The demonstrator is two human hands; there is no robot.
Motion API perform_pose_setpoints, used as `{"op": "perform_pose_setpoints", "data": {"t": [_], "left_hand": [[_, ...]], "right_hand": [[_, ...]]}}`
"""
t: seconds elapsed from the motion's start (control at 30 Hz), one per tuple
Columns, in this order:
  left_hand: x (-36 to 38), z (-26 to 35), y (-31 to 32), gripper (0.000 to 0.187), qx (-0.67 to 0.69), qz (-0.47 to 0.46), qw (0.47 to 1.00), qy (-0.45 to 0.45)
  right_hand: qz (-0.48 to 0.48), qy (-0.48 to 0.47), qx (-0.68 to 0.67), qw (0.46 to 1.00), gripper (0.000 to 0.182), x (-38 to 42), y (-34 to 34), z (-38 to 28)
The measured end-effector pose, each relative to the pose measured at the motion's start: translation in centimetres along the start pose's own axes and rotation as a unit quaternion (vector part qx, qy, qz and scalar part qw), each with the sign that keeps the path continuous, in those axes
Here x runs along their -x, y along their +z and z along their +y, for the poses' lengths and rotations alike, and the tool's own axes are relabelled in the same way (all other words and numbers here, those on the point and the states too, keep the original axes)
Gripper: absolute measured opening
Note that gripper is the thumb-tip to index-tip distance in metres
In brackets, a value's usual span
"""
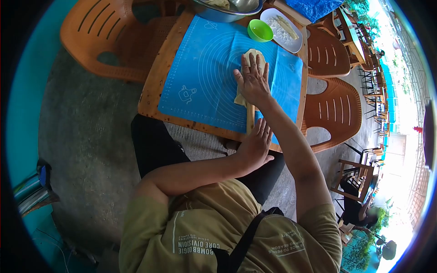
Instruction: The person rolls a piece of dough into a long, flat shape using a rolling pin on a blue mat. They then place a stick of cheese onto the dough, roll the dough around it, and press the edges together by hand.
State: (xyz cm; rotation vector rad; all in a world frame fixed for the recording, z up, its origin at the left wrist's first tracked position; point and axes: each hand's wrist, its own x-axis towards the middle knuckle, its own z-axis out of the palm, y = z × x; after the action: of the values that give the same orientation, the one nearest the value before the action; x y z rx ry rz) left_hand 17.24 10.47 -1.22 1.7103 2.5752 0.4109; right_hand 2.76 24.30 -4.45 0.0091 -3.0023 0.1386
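A sheet of pale dough [239,98] lies on the blue baking mat [191,68], running out beyond my fingertips. My right hand [255,82] rests flat over it with fingers spread, hiding much of the dough. A wooden rolling pin [250,117] points from under that hand toward the table's near edge; its far part is hidden. At the pin's near end, my left hand [256,146] is stretched out with straight fingers, its palm side against or beside the wood.
Behind the dough stand a green bowl [260,30], a white plate [291,43] with white powder and a dough strip, and a metal basin [218,13]. Orange plastic chairs [334,113] flank the wooden table [148,98]. Farther right, a person [355,207] sits at another table.
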Motion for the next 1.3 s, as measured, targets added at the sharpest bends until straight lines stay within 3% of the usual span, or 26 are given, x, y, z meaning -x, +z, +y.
{"op": "perform_pose_setpoints", "data": {"t": [0.03,0.27,0.37,0.43,0.57,0.6,0.67,0.73,0.77,0.87,0.93,0.97,1.03,1.07,1.13,1.23,1.3], "left_hand": [[-0.7,0.5,0.7,0.095,-0.030,-0.002,0.999,-0.017],[-2.0,1.1,2.2,0.096,-0.008,-0.033,0.999,-0.015],[-1.8,1.0,2.8,0.085,0.062,0.019,0.998,0.009],[-1.8,1.1,3.4,0.073,0.140,0.111,0.984,0.001],[-2.2,1.1,2.9,0.065,0.227,0.027,0.973,0.004],[-2.2,1.0,3.0,0.067,0.219,0.040,0.975,0.009],[-2.2,0.8,2.9,0.069,0.208,0.056,0.976,0.011],[-2.2,0.8,2.2,0.094,-0.029,-0.006,0.999,0.024],[-2.2,0.7,2.2,0.094,-0.031,-0.004,0.999,0.022],[-2.5,0.7,2.3,0.096,-0.053,-0.018,0.998,0.011],[-2.2,0.6,2.7,0.080,0.102,0.018,0.994,0.014],[-2.1,0.7,3.0,0.080,0.105,0.016,0.994,0.013],[-2.1,0.8,3.4,0.066,0.134,0.142,0.981,0.013],[-2.2,0.8,3.6,0.066,0.135,0.143,0.980,0.013],[-2.3,0.7,3.3,0.048,0.226,0.183,0.956,0.023],[-2.5,0.8,3.5,0.034,0.206,0.166,0.964,0.029],[-2.7,0.7,3.6,0.038,0.195,0.116,0.974,0.028]], "right_hand": [[-0.001,-0.001,0.000,1.000,0.077,0.0,0.0,0.0],[0.047,0.029,0.011,0.998,0.078,0.1,0.5,-1.2],[0.056,0.028,0.031,0.998,0.077,0.0,0.7,-1.9],[0.052,0.023,0.068,0.996,0.078,-0.1,0.4,-2.7],[0.039,0.022,0.065,0.997,0.081,-0.3,0.4,-3.9],[0.041,0.022,0.066,0.997,0.081,-0.4,0.3,-3.8],[0.005,0.032,-0.056,0.998,0.082,-0.9,0.2,-3.7],[0.003,0.026,-0.095,0.995,0.081,-1.0,-0.1,-2.3],[-0.001,0.022,-0.131,0.991,0.080,-1.0,-0.2,-1.6],[0.004,-0.002,-0.079,0.997,0.077,-0.6,0.1,-0.6],[0.026,-0.003,-0.091,0.995,0.075,-0.8,0.4,-0.9],[0.026,-0.004,-0.064,0.998,0.075,-0.8,0.7,-1.1],[0.043,-0.014,-0.012,0.999,0.075,-0.9,0.6,-1.7],[0.043,-0.014,-0.011,0.999,0.075,-1.0,0.6,-2.1],[0.049,-0.011,0.017,0.999,0.077,-1.1,0.5,-3.1],[0.054,-0.022,0.028,0.998,0.078,-1.4,0.8,-4.6],[0.046,-0.027,0.022,0.998,0.078,-1.8,0.9,-5.2]]}}
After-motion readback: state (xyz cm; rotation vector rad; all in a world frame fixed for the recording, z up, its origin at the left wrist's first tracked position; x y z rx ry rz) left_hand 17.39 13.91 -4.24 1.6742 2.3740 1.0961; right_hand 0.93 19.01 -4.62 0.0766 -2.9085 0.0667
